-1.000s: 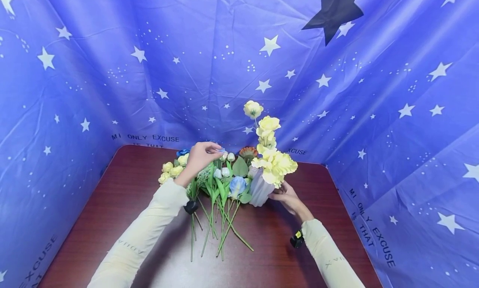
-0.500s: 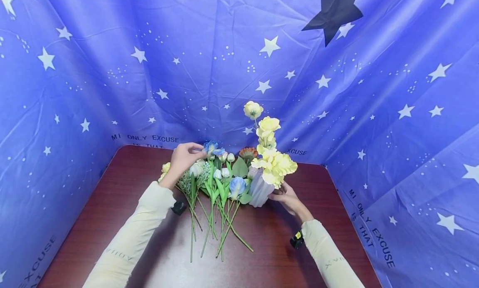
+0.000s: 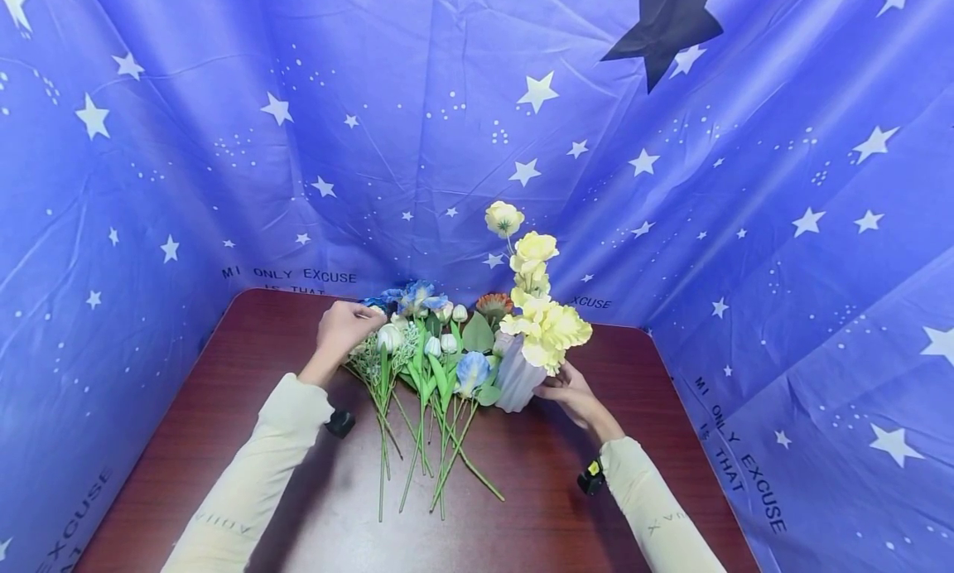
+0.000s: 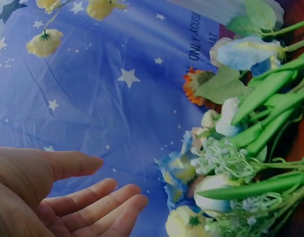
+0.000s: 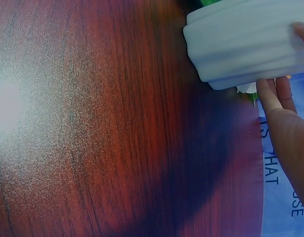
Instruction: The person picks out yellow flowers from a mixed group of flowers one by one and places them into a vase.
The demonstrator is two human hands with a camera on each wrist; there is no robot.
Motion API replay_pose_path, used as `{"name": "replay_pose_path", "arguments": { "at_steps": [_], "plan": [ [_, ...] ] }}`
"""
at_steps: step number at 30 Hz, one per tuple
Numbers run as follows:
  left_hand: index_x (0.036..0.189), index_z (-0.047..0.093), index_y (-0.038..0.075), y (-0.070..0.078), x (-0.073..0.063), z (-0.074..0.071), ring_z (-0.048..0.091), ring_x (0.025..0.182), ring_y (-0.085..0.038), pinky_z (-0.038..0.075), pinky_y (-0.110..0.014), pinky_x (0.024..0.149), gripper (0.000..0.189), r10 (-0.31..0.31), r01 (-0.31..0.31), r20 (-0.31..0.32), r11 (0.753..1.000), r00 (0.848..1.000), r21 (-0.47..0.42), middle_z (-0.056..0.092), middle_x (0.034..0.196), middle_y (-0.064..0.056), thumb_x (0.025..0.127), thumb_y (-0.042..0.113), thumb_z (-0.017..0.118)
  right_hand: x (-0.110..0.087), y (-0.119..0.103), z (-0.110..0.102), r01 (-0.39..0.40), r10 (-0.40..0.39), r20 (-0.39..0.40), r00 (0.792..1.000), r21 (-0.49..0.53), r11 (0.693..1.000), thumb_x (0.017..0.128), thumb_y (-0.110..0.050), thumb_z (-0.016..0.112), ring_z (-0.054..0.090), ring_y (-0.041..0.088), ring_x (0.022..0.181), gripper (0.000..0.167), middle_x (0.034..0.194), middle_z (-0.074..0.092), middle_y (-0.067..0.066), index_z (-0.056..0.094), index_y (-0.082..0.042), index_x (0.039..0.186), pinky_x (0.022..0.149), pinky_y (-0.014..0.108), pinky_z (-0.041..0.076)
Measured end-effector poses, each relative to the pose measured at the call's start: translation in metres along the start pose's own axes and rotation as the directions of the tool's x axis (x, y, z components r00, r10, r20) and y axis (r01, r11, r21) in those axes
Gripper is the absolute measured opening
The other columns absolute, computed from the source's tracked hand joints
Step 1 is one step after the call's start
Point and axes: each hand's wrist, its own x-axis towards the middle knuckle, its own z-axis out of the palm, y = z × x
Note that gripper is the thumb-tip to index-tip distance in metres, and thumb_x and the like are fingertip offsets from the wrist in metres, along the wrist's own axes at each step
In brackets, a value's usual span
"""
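My right hand [image 3: 574, 395] grips a pale, ribbed vase [image 3: 519, 382], thumb and fingers on opposite sides of the vase [image 5: 246, 47] in the right wrist view. Yellow flowers [image 3: 555, 333] rise from it on a tall stem. At the left end of a spread of cut flowers is my left hand [image 3: 344, 331]; the left wrist view shows this hand [image 4: 78, 197] with extended fingers and nothing between them. Close to its fingertips are a blue-and-yellow flower [image 4: 176, 170], a cream rose [image 4: 184, 222] and a white tulip [image 4: 213, 195].
White tulips [image 3: 449, 343], a light blue flower [image 3: 473, 373] and an orange flower [image 3: 494, 305] lie between the hands. Several green stems [image 3: 443, 457] point toward the front of the brown table [image 3: 522, 523]. A blue star-printed cloth [image 3: 417, 126] surrounds the table.
My left hand has moved left and slightly nearer, uncovering a blue flower and white blooms and now covering the yellow roses at the left. The right hand and vase have stayed put.
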Motion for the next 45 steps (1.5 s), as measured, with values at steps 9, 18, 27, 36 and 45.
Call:
{"name": "replay_pose_path", "arguments": {
  "at_steps": [9,18,27,36,45],
  "plan": [
    [0.074,0.076,0.006,-0.012,-0.004,-0.002,0.075,0.075,-0.025,0.059,-0.042,0.085,0.029,-0.142,0.137,0.065,0.988,0.988,0.074,0.075,0.067,-0.004,0.088,0.032,0.075,0.0,0.0,0.0,0.004,-0.004,0.006,1.0,0.007,1.0,0.083,0.02,0.062,0.068,0.012,0.109,0.078,0.124,0.068,-0.006,0.041,-0.02,0.146,0.092,0.028,0.06],
    [0.095,0.067,-0.008,-0.029,-0.005,0.008,0.072,0.056,-0.019,0.065,-0.041,0.071,0.034,-0.212,0.207,0.189,0.977,0.959,0.047,0.074,0.066,-0.011,0.088,0.023,0.078,0.0,0.001,-0.001,0.007,-0.007,0.014,1.0,0.004,1.0,0.084,0.02,0.061,0.068,0.012,0.11,0.077,0.125,0.067,-0.007,0.041,-0.02,0.147,0.092,0.027,0.06],
    [0.1,0.059,-0.009,-0.039,-0.008,0.017,0.074,0.06,-0.026,0.065,-0.038,0.066,0.035,-0.237,0.222,0.255,0.971,0.938,0.087,0.071,0.066,-0.016,0.086,0.016,0.079,0.0,0.001,-0.001,0.005,-0.005,0.005,1.0,0.005,1.0,0.084,0.022,0.06,0.068,0.012,0.111,0.075,0.124,0.069,-0.007,0.042,-0.02,0.144,0.093,0.027,0.059],
    [0.102,0.055,-0.017,-0.046,-0.014,0.027,0.074,0.061,-0.03,0.066,-0.041,0.07,0.027,-0.264,0.306,0.346,0.949,0.901,-0.073,0.072,0.086,-0.032,0.086,-0.004,0.072,-0.002,0.001,-0.001,0.006,-0.006,0.003,1.0,0.001,1.0,0.085,0.022,0.06,0.067,0.013,0.111,0.079,0.125,0.067,-0.008,0.037,-0.017,0.149,0.093,0.027,0.06],
    [0.085,0.065,-0.01,-0.056,-0.013,0.04,0.065,0.046,-0.015,0.066,-0.036,0.062,0.009,-0.274,0.285,0.293,0.959,0.916,0.004,0.068,0.058,-0.011,0.083,-0.003,0.07,-0.001,0.003,-0.002,0.011,-0.011,0.007,1.0,0.005,1.0,0.085,0.022,0.059,0.067,0.012,0.113,0.079,0.126,0.067,-0.007,0.037,-0.017,0.15,0.093,0.027,0.06]
  ]
}}
